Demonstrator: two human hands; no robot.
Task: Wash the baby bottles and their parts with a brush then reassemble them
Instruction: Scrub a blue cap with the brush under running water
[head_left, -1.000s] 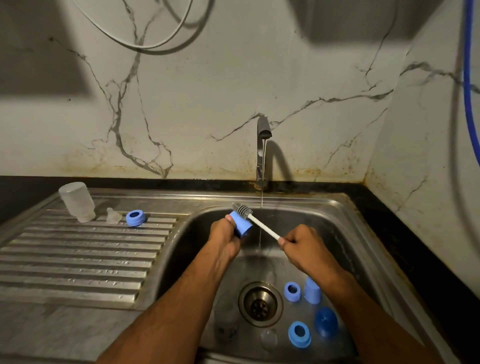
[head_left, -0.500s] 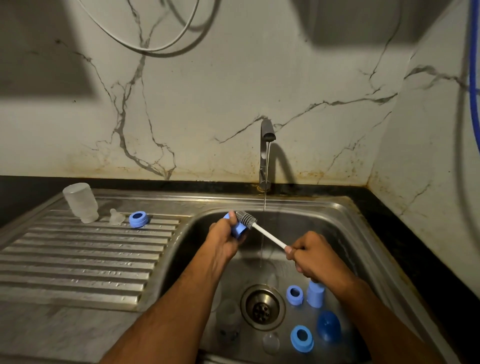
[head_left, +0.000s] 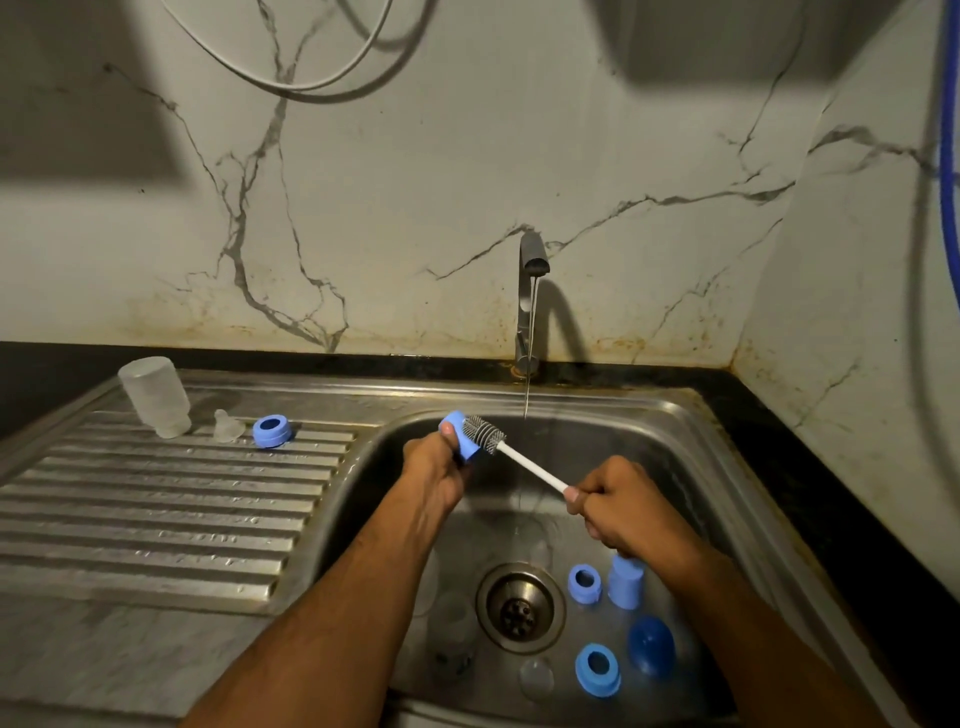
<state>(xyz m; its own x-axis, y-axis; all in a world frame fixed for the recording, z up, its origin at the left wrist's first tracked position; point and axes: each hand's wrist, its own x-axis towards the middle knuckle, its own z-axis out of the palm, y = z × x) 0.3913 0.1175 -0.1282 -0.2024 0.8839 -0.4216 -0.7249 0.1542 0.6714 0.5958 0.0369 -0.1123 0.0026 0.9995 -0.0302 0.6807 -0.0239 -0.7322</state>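
My left hand (head_left: 435, 470) grips a blue cap (head_left: 460, 438) above the sink basin's (head_left: 691, 467) back left corner, close to its rim, with open air below it down to the basin floor; my right hand (head_left: 621, 506) is clenched round the white handle of the brush (head_left: 511, 457), whose grey bristled head lies against the cap; the thin stream from the tap (head_left: 531, 291) falls just right of the bristles. My fingers hide most of the cap, and my right forearm cuts off part of a blue cylinder (head_left: 626, 582) on the basin floor; near the drain (head_left: 519, 608) lie two blue rings (head_left: 585, 584), a dark blue dome (head_left: 651, 647) and clear pieces too dim to make out. On the ribbed steel drainboard (head_left: 156, 519) stand a frosted bottle (head_left: 155, 396) upside down, a clear teat (head_left: 227, 426) and a blue collar (head_left: 272, 431), each apart.
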